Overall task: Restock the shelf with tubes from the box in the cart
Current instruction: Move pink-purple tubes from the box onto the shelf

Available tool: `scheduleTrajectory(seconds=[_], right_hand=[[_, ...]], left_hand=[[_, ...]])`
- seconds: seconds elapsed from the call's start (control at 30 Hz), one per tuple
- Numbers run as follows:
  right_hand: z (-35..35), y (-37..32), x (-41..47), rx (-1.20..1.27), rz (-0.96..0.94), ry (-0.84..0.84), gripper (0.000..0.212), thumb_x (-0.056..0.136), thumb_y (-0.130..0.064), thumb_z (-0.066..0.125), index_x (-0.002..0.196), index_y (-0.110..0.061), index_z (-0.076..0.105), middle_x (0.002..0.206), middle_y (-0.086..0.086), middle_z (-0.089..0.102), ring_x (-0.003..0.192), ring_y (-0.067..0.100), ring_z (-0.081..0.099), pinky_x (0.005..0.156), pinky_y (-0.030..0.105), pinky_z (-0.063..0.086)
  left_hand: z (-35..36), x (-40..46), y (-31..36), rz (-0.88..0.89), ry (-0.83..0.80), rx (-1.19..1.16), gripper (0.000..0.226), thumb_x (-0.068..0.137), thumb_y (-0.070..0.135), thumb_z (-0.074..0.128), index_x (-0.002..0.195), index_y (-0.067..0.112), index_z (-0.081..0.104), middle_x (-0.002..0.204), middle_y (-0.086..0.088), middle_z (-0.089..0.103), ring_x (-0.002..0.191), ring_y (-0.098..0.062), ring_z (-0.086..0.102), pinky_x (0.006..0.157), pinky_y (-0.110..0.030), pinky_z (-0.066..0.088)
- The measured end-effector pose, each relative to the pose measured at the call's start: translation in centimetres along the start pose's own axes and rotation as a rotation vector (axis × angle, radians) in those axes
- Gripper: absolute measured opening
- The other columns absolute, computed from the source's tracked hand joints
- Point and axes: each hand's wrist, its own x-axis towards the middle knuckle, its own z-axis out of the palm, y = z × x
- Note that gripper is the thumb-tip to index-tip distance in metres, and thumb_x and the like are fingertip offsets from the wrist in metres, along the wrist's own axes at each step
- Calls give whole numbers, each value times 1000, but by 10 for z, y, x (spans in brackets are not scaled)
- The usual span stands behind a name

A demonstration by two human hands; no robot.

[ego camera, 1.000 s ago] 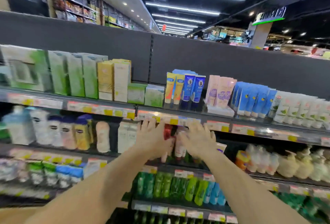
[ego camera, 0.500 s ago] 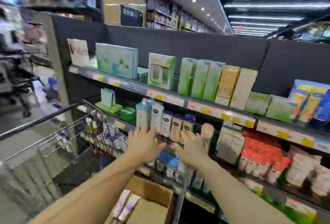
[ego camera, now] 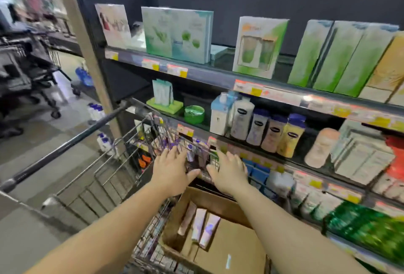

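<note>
1. Below both your hands sits the cardboard box [ego camera: 220,236] in the cart [ego camera: 109,177], with a few tubes [ego camera: 204,227] lying inside it.
2. Your left hand [ego camera: 172,170] and right hand [ego camera: 229,171] are both spread wide, holding nothing.
3. A second ago they were up at the red tubes on the shelf [ego camera: 284,162]; now you've swung back over the cart.
4. So that batch looks placed, and I'd guess the next grab comes from the box.

Shop aisle, personal-care section.
Price tags [ego camera: 255,91] line every shelf [ego camera: 209,75] edge, boxed sets above and lotion bottles [ego camera: 289,135] below, a wire cart [ego camera: 122,164] parked just beside the shelf.
</note>
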Motion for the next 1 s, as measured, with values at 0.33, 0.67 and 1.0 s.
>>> scheduleTrajectory(seconds=[0.33, 0.67, 1.0], right_hand=[[67, 51, 49, 119, 107, -106, 63, 97, -51, 41, 152, -29, 21, 159, 1, 20, 147, 24, 11, 119, 46, 15], [161, 116, 88, 143, 255, -241, 60, 97, -48, 43, 151, -30, 23, 157, -5, 25, 146, 21, 14, 119, 41, 17], [299, 166, 93, 131, 560, -377, 57, 93, -50, 49, 142, -24, 36, 140, 7, 46, 130, 33, 38, 106, 40, 33]], left_hand=[[84, 58, 0, 31, -110, -78, 79, 89, 66, 42, 154, 27, 17, 161, -8, 13, 148, -28, 9, 121, -40, 11], [200, 86, -10, 28, -241, -126, 76, 89, 62, 47, 152, 27, 22, 160, -5, 20, 147, -27, 16, 120, -39, 14], [325, 90, -43, 13, -416, -195, 71, 91, 53, 52, 150, 23, 27, 155, -4, 30, 141, -25, 25, 115, -34, 20]])
